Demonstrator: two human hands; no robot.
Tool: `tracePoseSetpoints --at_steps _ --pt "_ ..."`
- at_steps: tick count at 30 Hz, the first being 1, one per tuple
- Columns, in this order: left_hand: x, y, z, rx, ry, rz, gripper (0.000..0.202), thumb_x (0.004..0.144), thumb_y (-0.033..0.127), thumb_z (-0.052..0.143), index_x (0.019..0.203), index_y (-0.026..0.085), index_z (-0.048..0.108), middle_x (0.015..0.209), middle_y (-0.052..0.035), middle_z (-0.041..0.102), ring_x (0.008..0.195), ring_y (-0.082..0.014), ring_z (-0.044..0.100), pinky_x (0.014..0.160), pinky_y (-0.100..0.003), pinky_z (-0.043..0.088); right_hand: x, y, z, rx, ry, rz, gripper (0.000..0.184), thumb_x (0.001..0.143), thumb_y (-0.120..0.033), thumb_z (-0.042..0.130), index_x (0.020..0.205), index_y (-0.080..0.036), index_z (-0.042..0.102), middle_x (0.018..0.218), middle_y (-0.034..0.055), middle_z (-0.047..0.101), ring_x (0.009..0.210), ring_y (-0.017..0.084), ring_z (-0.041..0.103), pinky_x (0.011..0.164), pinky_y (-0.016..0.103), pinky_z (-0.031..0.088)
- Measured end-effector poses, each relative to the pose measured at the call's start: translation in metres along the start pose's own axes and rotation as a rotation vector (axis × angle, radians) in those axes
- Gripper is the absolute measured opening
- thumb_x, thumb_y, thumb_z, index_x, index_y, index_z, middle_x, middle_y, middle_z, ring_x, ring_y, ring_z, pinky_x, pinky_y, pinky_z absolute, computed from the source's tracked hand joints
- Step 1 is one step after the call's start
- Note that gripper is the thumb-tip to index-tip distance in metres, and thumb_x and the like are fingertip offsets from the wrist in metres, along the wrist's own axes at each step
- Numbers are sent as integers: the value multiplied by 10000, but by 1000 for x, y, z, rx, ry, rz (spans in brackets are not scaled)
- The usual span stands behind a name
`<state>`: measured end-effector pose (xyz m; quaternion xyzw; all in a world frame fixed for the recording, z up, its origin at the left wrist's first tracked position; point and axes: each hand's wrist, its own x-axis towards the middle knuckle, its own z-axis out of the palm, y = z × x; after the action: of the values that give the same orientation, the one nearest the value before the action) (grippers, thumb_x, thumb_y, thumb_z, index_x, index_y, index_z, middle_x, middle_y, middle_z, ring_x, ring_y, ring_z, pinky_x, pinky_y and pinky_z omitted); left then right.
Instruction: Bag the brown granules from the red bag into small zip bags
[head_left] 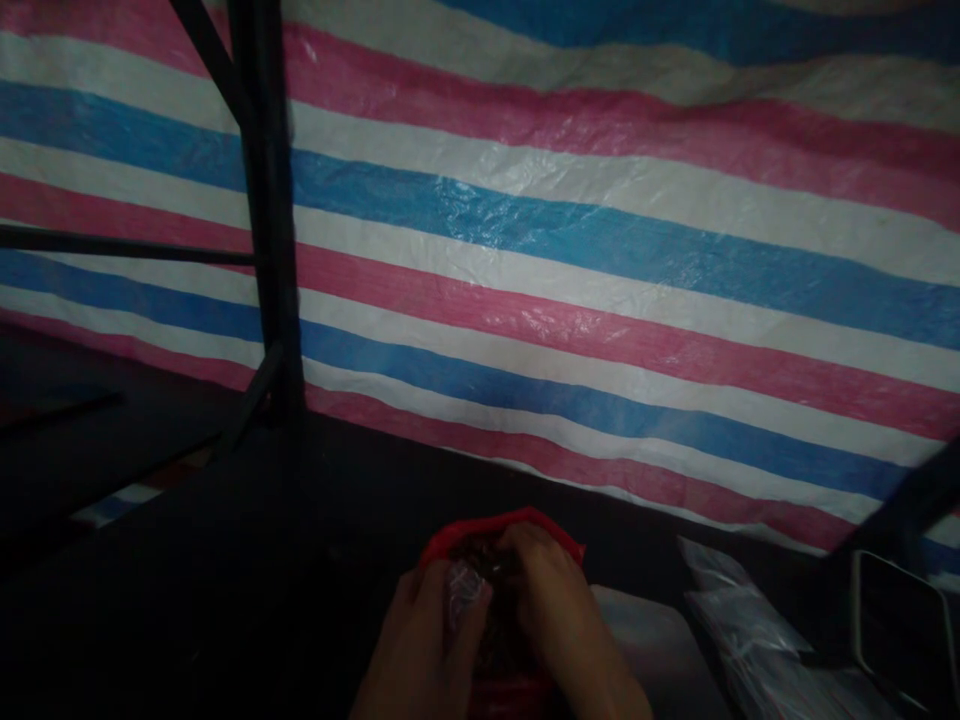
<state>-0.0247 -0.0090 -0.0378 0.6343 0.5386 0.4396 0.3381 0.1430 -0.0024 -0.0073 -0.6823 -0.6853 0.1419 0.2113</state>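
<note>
A red bag or red-lined container [525,518] stands open at the bottom middle of the head view, with small dark shiny pieces [491,650] inside. My left hand [424,640] is at its left side, thumb and fingers closed on a small clear plastic bag [463,590]. Over the right part of the opening, my right hand [551,600] has its fingers bent down among the dark pieces. Its fingertips are hidden, and what they grip cannot be made out. The dim light blurs the contents.
Clear plastic bags [757,630] lie in a pile at the lower right, near a dark phone-like device [900,630]. A pale flat object [652,640] sits beside my right hand. Behind the dark surface [360,470] hangs a striped tarp [570,240]; a black metal post [270,200] stands left.
</note>
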Motion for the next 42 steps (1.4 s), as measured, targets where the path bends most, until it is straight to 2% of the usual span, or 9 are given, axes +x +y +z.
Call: tracePoseSetpoints --at_steps 5,10,16,23,27,31,37,40,42 --pt "9 11 6 -405 -149 -293 507 835 661 605 1027 200 694 949 -101 789 876 -308 760 773 -408 606 0 7 8 235 3 -26 564 674 98 491 1068 -215 745 1161 57 782 1130 229 711 978 327 495" --pt "12 12 -2 -466 -22 -254 463 822 686 659 888 228 658 701 20 692 670 -216 681 606 -304 558 -3 12 9 542 -54 24 402 680 0 610 992 -218 739 995 19 798 991 219 752 860 300 523" --pt "15 8 -5 -173 -96 -82 415 942 530 570 1253 258 618 1187 -73 776 1083 -283 750 963 -411 576 -7 15 -7 896 -85 0 302 693 -75 650 959 -200 718 946 37 813 947 238 777 856 341 574" --pt "17 -7 13 67 -75 84 425 903 330 570 1302 230 677 1347 -138 757 1256 -334 705 1117 -528 498 -15 2 -34 797 107 -121 357 764 -70 631 1055 -236 757 1098 45 812 1060 223 757 969 361 570" --pt "16 -7 21 -23 -59 124 389 895 362 594 1253 252 699 1314 -126 773 1202 -327 736 1012 -487 586 -19 -10 -33 563 176 -328 525 736 47 535 1065 -265 800 1226 32 779 1172 196 713 1054 330 524" --pt "16 -10 26 -106 -17 43 455 869 394 628 1290 227 658 1340 -143 755 1237 -328 719 1064 -512 558 -20 -17 -33 500 198 -385 543 805 56 523 1114 -286 807 1231 21 766 1158 179 711 1021 295 540" --pt "15 5 11 -185 -15 -51 464 865 510 626 1239 236 618 1215 -120 786 1102 -317 766 963 -465 600 -19 -17 -37 468 239 -269 468 865 -8 577 1169 -295 787 1291 14 746 1201 184 690 1054 288 510" --pt "9 18 -9 -10 52 -209 396 931 575 496 1164 271 593 1021 -93 808 915 -323 799 781 -426 604 -22 -3 -33 351 122 -141 473 780 23 584 1092 -257 801 1185 44 786 1135 228 721 1016 335 520" --pt "2 22 -17 164 -30 -290 332 964 540 414 1095 289 588 964 -97 811 868 -351 805 731 -442 573 -26 6 -26 237 19 -22 497 714 44 584 1057 -237 809 1135 71 803 1102 274 735 986 384 524"
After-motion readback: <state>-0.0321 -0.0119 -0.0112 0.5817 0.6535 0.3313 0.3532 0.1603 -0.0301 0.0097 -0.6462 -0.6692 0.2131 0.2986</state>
